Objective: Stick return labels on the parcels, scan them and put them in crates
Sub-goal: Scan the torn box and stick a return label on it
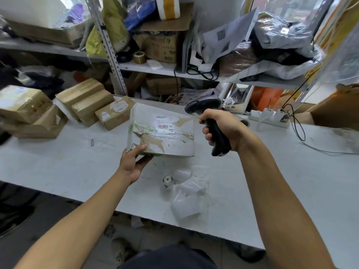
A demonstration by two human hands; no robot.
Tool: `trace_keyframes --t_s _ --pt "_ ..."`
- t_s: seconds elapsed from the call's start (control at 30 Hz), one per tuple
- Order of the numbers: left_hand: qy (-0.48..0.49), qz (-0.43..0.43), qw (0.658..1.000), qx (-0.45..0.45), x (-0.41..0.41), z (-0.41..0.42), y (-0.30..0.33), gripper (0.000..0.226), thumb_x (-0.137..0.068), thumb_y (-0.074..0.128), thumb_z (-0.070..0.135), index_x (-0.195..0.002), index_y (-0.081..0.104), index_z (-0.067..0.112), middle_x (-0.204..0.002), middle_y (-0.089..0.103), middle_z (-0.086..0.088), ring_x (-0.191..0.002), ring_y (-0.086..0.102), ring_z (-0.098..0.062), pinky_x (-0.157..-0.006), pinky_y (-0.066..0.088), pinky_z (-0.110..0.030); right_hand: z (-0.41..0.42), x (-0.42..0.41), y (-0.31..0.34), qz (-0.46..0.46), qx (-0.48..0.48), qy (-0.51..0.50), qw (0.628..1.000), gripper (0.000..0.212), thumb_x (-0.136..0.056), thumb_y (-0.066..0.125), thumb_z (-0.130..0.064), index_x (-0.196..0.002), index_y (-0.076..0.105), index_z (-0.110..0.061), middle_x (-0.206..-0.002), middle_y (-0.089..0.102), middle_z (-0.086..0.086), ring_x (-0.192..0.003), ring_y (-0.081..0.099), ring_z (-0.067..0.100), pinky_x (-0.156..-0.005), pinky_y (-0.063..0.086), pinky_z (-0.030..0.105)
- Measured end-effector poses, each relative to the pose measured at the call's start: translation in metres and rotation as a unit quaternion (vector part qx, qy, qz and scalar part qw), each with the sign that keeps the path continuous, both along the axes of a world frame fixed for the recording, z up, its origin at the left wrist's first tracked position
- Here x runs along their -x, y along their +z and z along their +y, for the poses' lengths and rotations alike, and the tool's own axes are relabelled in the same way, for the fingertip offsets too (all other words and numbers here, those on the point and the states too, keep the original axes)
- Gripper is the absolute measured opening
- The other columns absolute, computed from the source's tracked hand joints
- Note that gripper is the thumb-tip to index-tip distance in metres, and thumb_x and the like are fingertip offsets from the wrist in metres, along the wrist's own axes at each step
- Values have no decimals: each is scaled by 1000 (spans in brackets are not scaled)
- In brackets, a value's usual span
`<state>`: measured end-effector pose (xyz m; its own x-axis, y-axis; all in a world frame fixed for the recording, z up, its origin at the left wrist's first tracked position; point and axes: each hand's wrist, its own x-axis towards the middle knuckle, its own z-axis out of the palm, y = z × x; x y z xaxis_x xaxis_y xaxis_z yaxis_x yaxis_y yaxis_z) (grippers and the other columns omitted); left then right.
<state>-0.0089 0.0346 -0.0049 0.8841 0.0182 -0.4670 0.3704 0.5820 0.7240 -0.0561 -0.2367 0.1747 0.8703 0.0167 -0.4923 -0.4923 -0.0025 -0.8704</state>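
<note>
The left hand (132, 162) pinched the near-left corner of the flat taped parcel (161, 131) on the white table (291, 171), the right hand (221, 129) clenched round the scanner (211, 121) over its label (165, 124), and that parcel looked light, stiff, tape-slick, best gripped by its edges.

One flat white-wrapped parcel (161, 131) with one barcode label (165, 125). One black handheld scanner (209, 121). Two bare hands: left hand (132, 162), right hand (223, 127). About five brown taped cardboard boxes (85, 100) on the white counter (58, 162), left side. One small label roll (167, 181). One white power strip (269, 118).
</note>
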Motion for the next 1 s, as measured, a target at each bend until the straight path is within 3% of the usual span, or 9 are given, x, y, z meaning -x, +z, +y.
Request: trace_keyframes --t_s 0.7,0.83,1.0 --pt "52 47 998 6 14 30 -16 64 -90 70 6 -146 39 -1 -141 49 -22 -115 60 -36 -77 63 -41 -17 1 5 -5 76 37 996 12 -92 62 -22 -91 62 -10 -62 57 4 -48 52 14 -49 43 25" --pt "59 79 995 34 22 34 -21 28 -97 62 10 -123 53 4 -138 47 -19 -115 57 -34 -93 58 -43 -27 5 -51 26 161 -3 987 14 -94 64 -20 -99 63 -7 -74 65 11 -59 66 20 -62 54 32" --pt "114 138 980 91 40 48 -38 19 -96 64 12 -112 57 7 -140 53 -20 -120 60 -36 -101 53 -46 -46 37 -160 127 259 -23 957 24 -91 67 -22 -108 65 -5 -85 65 9 -73 70 24 -75 55 37"
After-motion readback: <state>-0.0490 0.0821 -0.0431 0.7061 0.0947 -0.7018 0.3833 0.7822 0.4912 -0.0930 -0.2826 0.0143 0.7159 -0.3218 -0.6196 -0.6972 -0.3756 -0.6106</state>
